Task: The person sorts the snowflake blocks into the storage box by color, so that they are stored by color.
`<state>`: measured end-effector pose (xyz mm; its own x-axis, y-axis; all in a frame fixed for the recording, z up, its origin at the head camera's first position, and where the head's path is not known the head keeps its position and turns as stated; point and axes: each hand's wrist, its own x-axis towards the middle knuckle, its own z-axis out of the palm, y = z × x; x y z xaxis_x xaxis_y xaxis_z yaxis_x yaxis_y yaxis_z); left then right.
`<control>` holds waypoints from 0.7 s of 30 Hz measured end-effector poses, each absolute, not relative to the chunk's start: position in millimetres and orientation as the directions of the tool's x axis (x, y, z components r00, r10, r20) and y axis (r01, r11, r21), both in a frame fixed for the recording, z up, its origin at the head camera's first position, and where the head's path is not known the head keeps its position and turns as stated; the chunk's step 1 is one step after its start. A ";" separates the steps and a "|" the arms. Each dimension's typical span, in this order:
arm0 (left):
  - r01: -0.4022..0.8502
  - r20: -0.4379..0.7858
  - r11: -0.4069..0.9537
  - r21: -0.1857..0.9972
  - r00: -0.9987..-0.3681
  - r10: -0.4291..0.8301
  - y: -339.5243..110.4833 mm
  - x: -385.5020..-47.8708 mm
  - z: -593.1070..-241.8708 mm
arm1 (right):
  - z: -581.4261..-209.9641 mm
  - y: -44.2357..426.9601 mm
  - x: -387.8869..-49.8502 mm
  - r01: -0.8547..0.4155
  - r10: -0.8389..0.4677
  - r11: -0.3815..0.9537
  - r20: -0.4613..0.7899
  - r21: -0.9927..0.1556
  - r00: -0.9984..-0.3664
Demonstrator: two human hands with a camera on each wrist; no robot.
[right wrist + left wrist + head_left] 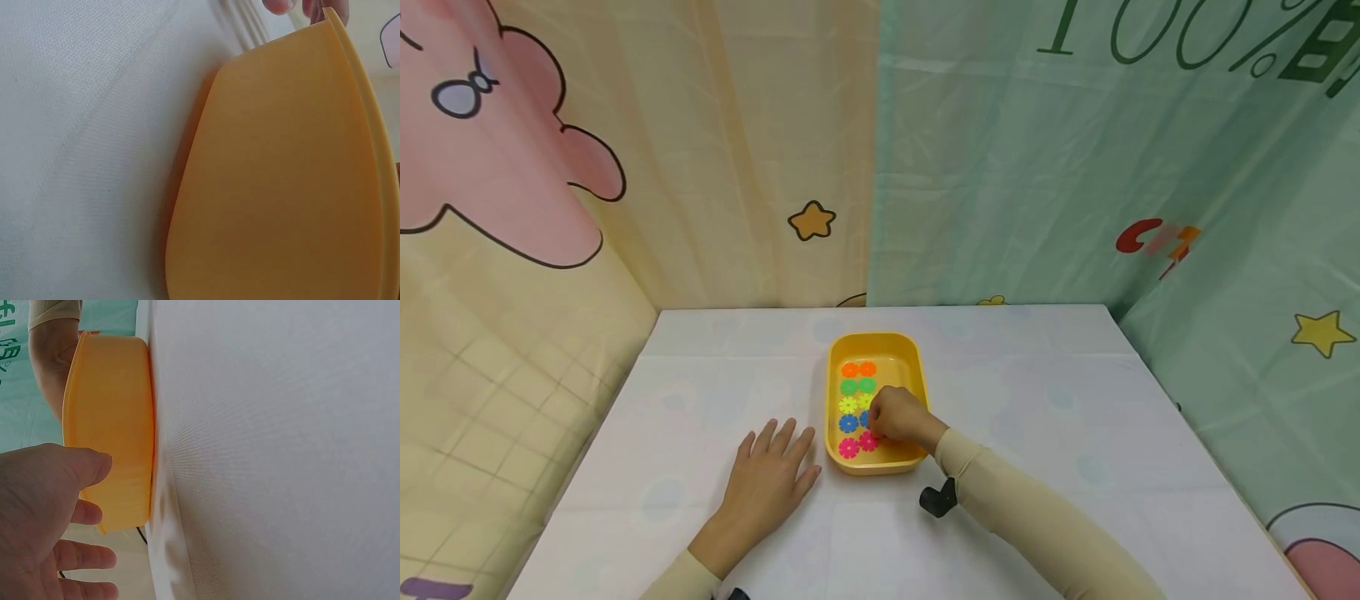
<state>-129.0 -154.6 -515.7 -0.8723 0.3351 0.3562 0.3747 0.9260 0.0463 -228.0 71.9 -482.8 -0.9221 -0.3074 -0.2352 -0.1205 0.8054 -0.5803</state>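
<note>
A yellow plastic tray (895,458) stands on the table with small flower-shaped pieces in paired rows. From far to near, the pairs are orange (850,370), green (848,387), yellow (847,405), blue (847,423) and pink (848,448). My right hand (901,414) reaches over the right rim, fingers bent down beside the right-hand blue and pink pieces. Its fingertips are hidden, so whether it pinches a piece is unclear. Left of the tray, my left hand (767,479) is spread low over the table; the left wrist view shows its fingers (87,557) loosely extended and holding nothing.
A white cloth (1037,375) covers the table. Printed curtains (737,150) hang behind it and along both sides. A black wrist device (938,498) sits at the right sleeve. In the right wrist view, the tray's outer wall (281,175) fills much of the picture.
</note>
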 end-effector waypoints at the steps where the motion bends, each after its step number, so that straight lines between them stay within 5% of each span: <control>1: 0.375 0.357 0.926 0.046 -0.872 0.336 -154.6 -129.1 -515.6 | -482.7 71.8 -227.8 -0.119 -0.307 0.805 -0.237 -0.582 -0.922; 21: 0.365 0.326 0.928 0.073 -0.888 0.324 -153.6 -129.6 -518.7 | -450.2 100.8 -223.8 -0.039 -0.363 0.587 -0.220 -0.809 -0.905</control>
